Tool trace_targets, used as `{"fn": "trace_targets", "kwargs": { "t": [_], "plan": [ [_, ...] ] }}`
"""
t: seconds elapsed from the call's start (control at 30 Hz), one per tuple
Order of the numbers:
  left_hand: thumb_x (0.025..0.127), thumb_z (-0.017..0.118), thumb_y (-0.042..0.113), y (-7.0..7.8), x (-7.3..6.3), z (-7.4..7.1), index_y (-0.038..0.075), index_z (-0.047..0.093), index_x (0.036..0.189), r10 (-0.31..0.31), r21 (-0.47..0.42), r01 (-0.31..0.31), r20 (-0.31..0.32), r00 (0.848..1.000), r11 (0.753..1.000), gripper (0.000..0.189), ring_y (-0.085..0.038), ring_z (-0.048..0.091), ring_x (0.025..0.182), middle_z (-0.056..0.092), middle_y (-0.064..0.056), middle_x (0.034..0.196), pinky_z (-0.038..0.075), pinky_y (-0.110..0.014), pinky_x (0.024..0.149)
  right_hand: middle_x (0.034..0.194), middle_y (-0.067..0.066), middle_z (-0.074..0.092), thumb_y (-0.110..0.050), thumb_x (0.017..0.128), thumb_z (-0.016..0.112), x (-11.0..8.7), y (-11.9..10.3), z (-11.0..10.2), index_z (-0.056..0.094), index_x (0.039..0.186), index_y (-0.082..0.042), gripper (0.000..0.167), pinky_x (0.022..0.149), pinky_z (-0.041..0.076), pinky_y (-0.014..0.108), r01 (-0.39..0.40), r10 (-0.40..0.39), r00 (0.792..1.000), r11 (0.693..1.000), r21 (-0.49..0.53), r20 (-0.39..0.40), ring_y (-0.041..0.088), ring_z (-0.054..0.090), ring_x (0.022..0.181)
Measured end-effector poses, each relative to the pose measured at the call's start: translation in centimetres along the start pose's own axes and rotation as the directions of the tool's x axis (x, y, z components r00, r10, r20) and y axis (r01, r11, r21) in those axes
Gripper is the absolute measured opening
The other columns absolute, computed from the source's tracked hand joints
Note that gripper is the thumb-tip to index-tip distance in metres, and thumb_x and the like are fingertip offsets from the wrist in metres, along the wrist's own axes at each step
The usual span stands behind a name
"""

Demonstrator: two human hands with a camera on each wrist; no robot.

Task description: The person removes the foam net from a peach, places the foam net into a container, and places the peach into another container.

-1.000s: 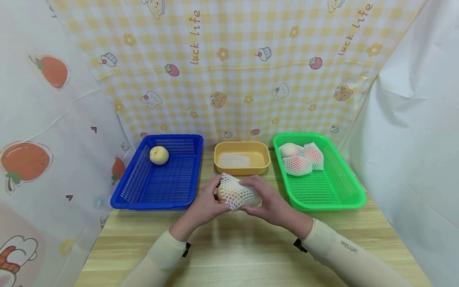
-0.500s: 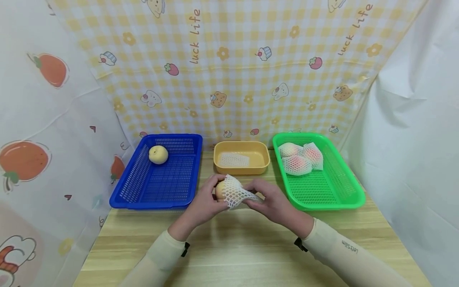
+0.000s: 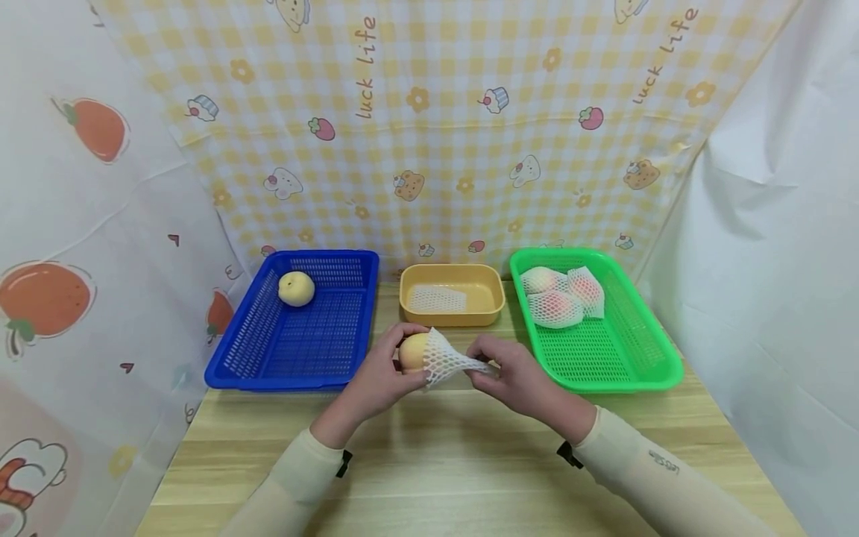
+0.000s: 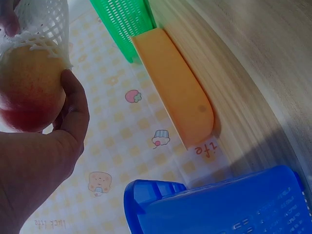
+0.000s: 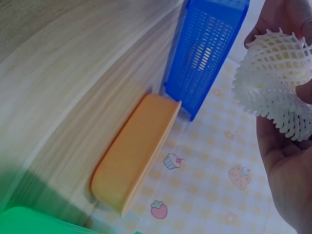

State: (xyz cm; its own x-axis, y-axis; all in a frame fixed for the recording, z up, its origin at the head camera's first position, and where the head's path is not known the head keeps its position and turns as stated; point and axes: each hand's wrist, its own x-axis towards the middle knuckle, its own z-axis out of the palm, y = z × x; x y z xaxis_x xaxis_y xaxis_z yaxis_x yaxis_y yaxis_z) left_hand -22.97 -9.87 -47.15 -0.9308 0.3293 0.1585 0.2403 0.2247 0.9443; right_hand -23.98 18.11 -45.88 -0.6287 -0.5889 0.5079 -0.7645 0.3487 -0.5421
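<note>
In the head view, my left hand [image 3: 377, 379] grips a yellow peach [image 3: 412, 352] over the table, in front of the tan tray. A white foam net sleeve [image 3: 444, 359] covers the peach's right part, leaving its left side bare. My right hand [image 3: 511, 379] pinches the narrow, gathered tail of the sleeve. Seen from the left wrist, the peach [image 4: 31, 90] is red on its lower side, and the net's edge lies across its top. In the right wrist view, the bunched sleeve [image 5: 273, 80] hides most of the fruit.
A blue basket [image 3: 365, 328] on the left holds one bare peach [image 3: 296, 289]. Behind the hands, the tan tray [image 3: 452, 319] contains a flat foam net [image 3: 438, 299]. At right, a green basket [image 3: 644, 335] holds several netted peaches [image 3: 555, 309]. A checked curtain [image 3: 443, 164] hangs behind.
The right hand has moved slightly right, from around the netted peach to the sleeve's end. The sleeve is now drawn into a narrow tail, and more of the peach's left side shows bare.
</note>
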Motion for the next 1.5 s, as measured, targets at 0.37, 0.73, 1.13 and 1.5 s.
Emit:
{"fn": "trace_targets", "kwargs": {
  "t": [0.37, 0.73, 1.13, 1.5],
  "plan": [
    [0.093, 0.09, 0.014, 0.1, 0.0, -0.5, 0.017, 0.057, 0.151, -0.013, 0.013, 0.013, -0.011, 1.0, 1.0, 0.067, -0.031, 0.069, 0.106, 0.052, -0.012, 0.145, 0.065, -0.037, 0.083, 0.097, -0.01, 0.071, -0.001, 0.096, 0.082, 0.9, 0.0, -1.3, 0.073, 0.11, -0.015, 0.022, 0.074, 0.059, 0.031, -0.031, 0.042, 0.995, 0.993, -0.117, 0.093, 0.007, 0.063, 0.085],
    [0.092, 0.093, 0.02, 0.5, 0.0, -1.2, 0.019, 0.057, 0.149, -0.019, 0.006, 0.019, -0.028, 0.999, 1.0, 0.067, -0.031, 0.071, 0.103, 0.056, -0.012, 0.144, 0.065, -0.042, 0.081, 0.089, -0.009, 0.066, -0.009, 0.099, 0.081, 4.6, 0.0, -6.0, 0.069, 0.103, -0.015, 0.014, 0.069, 0.052, 0.033, -0.206, 0.281, 0.932, 0.93, -0.303, 0.228, 0.012, 0.057, 0.076],
    [0.092, 0.093, 0.019, 0.3, -0.2, -1.3, 0.018, 0.058, 0.149, -0.002, 0.002, 0.002, -0.032, 0.999, 1.0, 0.067, -0.033, 0.07, 0.107, 0.055, -0.011, 0.143, 0.065, -0.042, 0.083, 0.094, 0.0, 0.067, -0.011, 0.104, 0.079, 9.8, 4.7, -7.4, 0.066, 0.104, -0.012, 0.013, 0.072, 0.053, 0.039, -0.214, 0.352, 0.896, 0.875, -0.433, 0.27, 0.019, 0.058, 0.078],
    [0.092, 0.093, 0.021, 0.3, -0.2, -1.5, 0.018, 0.058, 0.148, 0.001, 0.006, -0.001, -0.036, 0.999, 1.0, 0.066, -0.032, 0.068, 0.109, 0.055, -0.011, 0.142, 0.064, -0.043, 0.085, 0.098, 0.008, 0.065, -0.009, 0.105, 0.075, 13.2, 10.5, -6.2, 0.06, 0.105, -0.008, 0.015, 0.073, 0.053, 0.044, -0.11, 0.303, 0.914, 0.827, -0.552, 0.271, 0.025, 0.059, 0.08]
  ]
}}
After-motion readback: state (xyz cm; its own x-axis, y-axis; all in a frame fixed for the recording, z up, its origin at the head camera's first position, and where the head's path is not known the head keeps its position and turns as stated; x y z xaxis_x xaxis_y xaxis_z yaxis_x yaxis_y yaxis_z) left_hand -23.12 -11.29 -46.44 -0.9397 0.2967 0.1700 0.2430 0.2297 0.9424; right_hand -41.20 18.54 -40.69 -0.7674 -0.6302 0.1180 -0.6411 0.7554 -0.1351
